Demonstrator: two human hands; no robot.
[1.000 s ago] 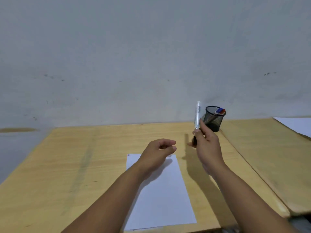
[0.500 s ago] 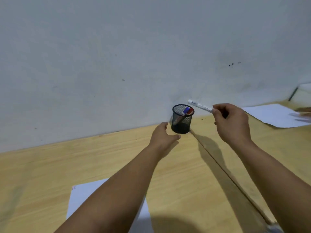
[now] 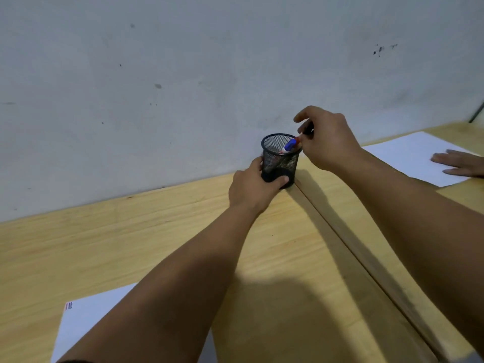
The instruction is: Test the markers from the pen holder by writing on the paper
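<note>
A black mesh pen holder point(image 3: 280, 159) stands at the back of the wooden table, close to the wall. My left hand point(image 3: 252, 187) is wrapped around its base. Inside it lean a blue-capped marker point(image 3: 289, 146) and a red-capped marker point(image 3: 297, 140). My right hand point(image 3: 327, 142) hovers at the holder's right rim with its fingers pinched on a marker; only a dark end shows between the fingers, and which marker it is stays unclear. The white paper point(image 3: 86, 318) lies at the lower left, partly under my left forearm.
A second table point(image 3: 366, 205) butts against mine along a seam running to the lower right. On it lies another white sheet point(image 3: 408, 155) with another person's hand point(image 3: 458, 163) resting flat on it. The grey wall point(image 3: 183, 87) rises right behind the holder.
The view swung toward the holder. My left hand went from the paper to the holder's base and gripped it. My right hand brought the white marker down to the holder's rim.
</note>
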